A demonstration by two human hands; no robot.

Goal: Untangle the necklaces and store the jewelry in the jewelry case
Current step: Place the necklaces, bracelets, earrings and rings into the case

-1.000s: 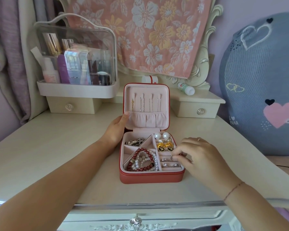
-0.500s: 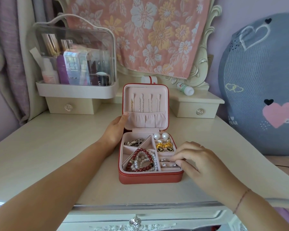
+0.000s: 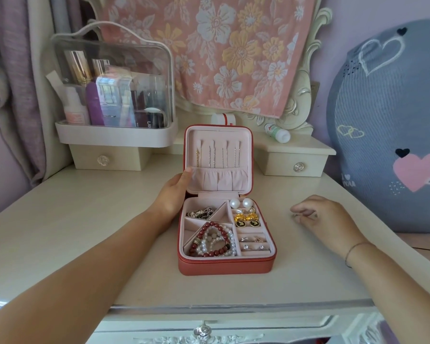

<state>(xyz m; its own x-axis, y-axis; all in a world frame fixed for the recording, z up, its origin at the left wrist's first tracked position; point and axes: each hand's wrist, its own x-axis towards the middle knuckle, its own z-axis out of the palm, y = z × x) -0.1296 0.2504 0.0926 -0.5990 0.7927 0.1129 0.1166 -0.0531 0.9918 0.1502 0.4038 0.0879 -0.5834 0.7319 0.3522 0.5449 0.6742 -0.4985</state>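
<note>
Table: red case open.
Left hand: gripping lid edge.
Right hand: curled beside case; grip unclear.

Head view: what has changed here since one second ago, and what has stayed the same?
The right hand left the ring slots at the front right of the red square jewelry case and moved right, over the cream dressing table; whether its curled fingers pinch anything is too small to tell. The left hand still holds the left edge of the open lid. The case and its jewelry stayed put.
</note>
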